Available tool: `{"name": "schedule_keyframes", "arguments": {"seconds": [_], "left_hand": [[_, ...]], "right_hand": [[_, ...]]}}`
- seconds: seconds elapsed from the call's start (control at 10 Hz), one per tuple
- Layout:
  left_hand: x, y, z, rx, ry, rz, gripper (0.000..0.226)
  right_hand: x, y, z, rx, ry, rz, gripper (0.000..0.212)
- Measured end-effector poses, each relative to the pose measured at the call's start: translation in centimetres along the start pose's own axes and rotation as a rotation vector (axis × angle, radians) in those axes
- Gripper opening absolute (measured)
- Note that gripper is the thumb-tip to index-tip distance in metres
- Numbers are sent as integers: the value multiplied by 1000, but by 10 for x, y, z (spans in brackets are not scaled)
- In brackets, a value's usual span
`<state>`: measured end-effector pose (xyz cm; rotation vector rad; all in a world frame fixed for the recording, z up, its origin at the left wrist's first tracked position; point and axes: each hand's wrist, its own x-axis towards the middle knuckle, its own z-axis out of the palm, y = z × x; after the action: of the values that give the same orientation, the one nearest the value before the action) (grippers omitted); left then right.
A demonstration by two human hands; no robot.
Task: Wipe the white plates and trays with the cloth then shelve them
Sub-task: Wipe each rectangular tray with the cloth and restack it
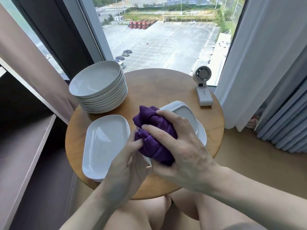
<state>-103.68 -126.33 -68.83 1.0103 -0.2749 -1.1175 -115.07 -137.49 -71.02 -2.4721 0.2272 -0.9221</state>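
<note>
While your right hand (182, 143) clamps the bunched purple cloth (156, 138) over the round table (157, 87), most of the white dish (147, 159) under it is hidden. Your left hand (126, 163) curls at the cloth's near edge; what it grips, I cannot tell.

Bright daylight enters through the window (166, 39); shadows are soft, the picture's edges bend, and the near hands (187, 146) look perhaps slightly blurred.
</note>
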Motion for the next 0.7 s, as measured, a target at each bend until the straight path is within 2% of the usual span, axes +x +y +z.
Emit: {"name": "schedule_keyframes", "arguments": {"seconds": [0.1,0.2,0.3,0.4,0.5,0.6,0.7], "left_hand": [[3,0,-27,246,-54,-19,47],[1,-3,-21,346,-105,36,66],[-11,-11,-25,258,-280,36,76],[-3,-21,-21,358,-188,198,71],[-4,-26,-22,472,-73,311,74],[-5,-23,-22,562,-26,374,74],[-4,-23,-22,621,-13,425,73]], "right_hand": [[6,0,-4,112,46,81,61],[13,4,-6,241,82,224,59],[17,9,-9,292,91,325,57],[15,5,-12,256,23,242,59],[14,-2,-14,160,-42,77,64],[16,-6,-18,-24,-39,-72,60],[18,-10,-22,-106,-61,-125,61]]}}
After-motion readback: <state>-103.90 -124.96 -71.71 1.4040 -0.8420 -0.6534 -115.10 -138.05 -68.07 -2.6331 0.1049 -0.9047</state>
